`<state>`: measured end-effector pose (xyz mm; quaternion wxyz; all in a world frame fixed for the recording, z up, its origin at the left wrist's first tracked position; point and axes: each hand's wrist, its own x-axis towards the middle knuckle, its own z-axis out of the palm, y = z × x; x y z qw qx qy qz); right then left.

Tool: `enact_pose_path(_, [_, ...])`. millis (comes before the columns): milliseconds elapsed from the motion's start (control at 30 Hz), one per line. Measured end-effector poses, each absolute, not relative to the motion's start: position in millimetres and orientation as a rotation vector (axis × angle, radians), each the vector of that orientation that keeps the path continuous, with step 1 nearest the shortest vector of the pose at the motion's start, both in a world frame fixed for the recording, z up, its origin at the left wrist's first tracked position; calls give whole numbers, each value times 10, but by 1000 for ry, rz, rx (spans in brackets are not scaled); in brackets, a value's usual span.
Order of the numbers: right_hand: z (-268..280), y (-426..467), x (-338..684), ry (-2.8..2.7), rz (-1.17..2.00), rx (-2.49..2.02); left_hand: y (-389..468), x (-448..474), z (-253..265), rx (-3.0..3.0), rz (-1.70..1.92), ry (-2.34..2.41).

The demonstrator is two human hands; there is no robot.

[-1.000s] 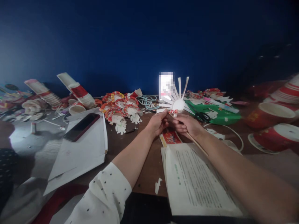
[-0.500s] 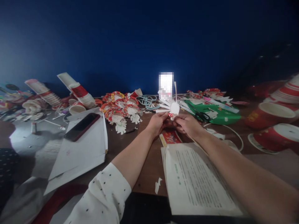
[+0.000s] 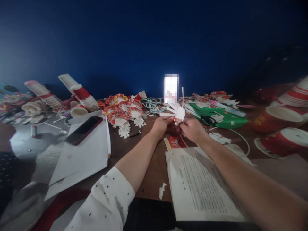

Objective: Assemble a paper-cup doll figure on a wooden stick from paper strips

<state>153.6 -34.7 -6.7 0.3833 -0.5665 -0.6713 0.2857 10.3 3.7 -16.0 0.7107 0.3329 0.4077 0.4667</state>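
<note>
Between my two hands is a small cut-paper piece (image 3: 180, 113), with a white round part, white strips fanning out to the left, one strip standing up, and a red patterned bit at the bottom. My left hand (image 3: 160, 127) is closed on its lower left side. Pinched at its lower right side is my right hand (image 3: 192, 129); some fingertips of both hands are hidden behind the piece. Below the hands a red and yellow printed card (image 3: 176, 142) lies on the table, partly beside a stack of printed paper (image 3: 199, 183).
Left stand white sheets (image 3: 89, 150) with a phone (image 3: 83, 130) on top, and tilted stacked paper cups (image 3: 83, 96). Red-white cut-paper pieces (image 3: 124, 110) lie behind them. Scissors (image 3: 209, 120) rest on a green sheet (image 3: 231, 119). Red paper cups (image 3: 284, 141) stand at right; a bright screen (image 3: 171, 85) is behind.
My right hand's fingers have closed in tighter beside the cut-paper piece. The upright strip has tilted slightly to the right. My left hand has hardly moved.
</note>
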Motion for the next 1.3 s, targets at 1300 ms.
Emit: enact_pose_path(1300, [-117,-351,1492,-1188,1314,-1273,62,97,-137,484,1040,896])
